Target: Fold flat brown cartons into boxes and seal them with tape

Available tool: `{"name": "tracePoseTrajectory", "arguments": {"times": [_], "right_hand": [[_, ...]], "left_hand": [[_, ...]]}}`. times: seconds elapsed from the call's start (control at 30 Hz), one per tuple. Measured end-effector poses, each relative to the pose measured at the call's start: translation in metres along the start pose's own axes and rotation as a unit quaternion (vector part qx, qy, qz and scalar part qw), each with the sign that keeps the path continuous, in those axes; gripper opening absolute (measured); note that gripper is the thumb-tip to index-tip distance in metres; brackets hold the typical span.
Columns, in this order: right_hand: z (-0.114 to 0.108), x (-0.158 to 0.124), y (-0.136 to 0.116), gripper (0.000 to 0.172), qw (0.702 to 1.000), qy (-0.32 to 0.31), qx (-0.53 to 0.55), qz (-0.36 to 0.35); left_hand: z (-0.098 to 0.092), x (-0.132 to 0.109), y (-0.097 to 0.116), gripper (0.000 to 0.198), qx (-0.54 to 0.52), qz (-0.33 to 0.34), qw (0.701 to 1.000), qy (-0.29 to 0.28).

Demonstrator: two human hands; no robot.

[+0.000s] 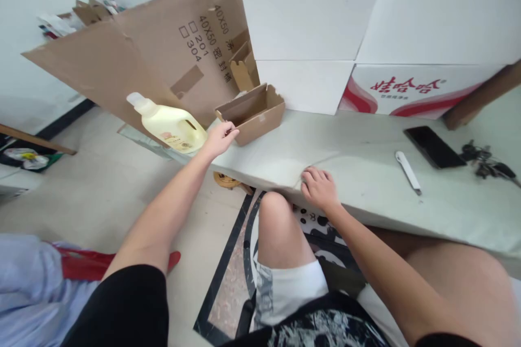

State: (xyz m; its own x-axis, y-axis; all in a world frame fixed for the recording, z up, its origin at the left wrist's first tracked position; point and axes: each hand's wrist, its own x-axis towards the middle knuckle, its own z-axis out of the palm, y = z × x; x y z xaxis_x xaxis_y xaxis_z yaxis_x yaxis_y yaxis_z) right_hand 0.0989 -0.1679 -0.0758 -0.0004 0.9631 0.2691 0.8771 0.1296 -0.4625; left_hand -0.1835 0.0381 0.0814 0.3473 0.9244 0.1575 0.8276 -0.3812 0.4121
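My left hand [221,139] is at the near left end of a small open-topped cardboard box [260,124], its fingers closed on the box's edge. Close by on the left stands a pale yellow jug-shaped bottle [169,126] with a white cap and a built-in handle, slightly tilted in view. Resting on the table's front edge is my right hand [319,187], loosely spread with nothing in it. Behind the small box, another brown cardboard box [244,68] is partly hidden.
A large printed cardboard sheet [154,59] stands at the back left. White cartons [301,5] are stacked behind the pale-covered table [358,157]. To the right lie a white utility knife [407,172], a black phone [434,146] and a bunch of keys [484,160].
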Motion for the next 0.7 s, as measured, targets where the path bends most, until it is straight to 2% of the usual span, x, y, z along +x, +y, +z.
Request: {"name": "tracePoseTrajectory", "arguments": {"times": [0.1, 0.2, 0.27, 0.4, 0.5, 0.6, 0.7], "right_hand": [[-0.003, -0.007, 0.015, 0.023, 0.998, 0.020, 0.057, 0.015], [-0.021, -0.027, 0.044, 0.027, 0.989, 0.086, 0.102, 0.066], [-0.042, -0.046, 0.067, 0.034, 0.977, 0.143, 0.112, 0.116], [-0.097, -0.077, 0.103, 0.044, 0.940, 0.255, 0.148, 0.173], [-0.133, -0.084, 0.114, 0.041, 0.916, 0.323, 0.196, 0.132], [-0.159, -0.079, 0.114, 0.037, 0.913, 0.350, 0.202, 0.048], [-0.174, -0.071, 0.107, 0.027, 0.923, 0.342, 0.176, -0.006]], "left_hand": [[0.017, -0.015, 0.039, 0.025, -0.038, 0.049, 0.996, -0.060], [0.034, -0.027, 0.083, 0.027, -0.097, 0.115, 0.978, -0.140], [0.045, -0.034, 0.111, 0.032, -0.123, 0.159, 0.964, -0.172], [0.066, -0.047, 0.155, 0.040, -0.183, 0.220, 0.940, -0.186], [0.081, -0.052, 0.177, 0.041, -0.237, 0.249, 0.917, -0.200], [0.094, -0.054, 0.191, 0.047, -0.284, 0.282, 0.892, -0.211], [0.107, -0.056, 0.198, 0.051, -0.305, 0.309, 0.887, -0.156]]}}
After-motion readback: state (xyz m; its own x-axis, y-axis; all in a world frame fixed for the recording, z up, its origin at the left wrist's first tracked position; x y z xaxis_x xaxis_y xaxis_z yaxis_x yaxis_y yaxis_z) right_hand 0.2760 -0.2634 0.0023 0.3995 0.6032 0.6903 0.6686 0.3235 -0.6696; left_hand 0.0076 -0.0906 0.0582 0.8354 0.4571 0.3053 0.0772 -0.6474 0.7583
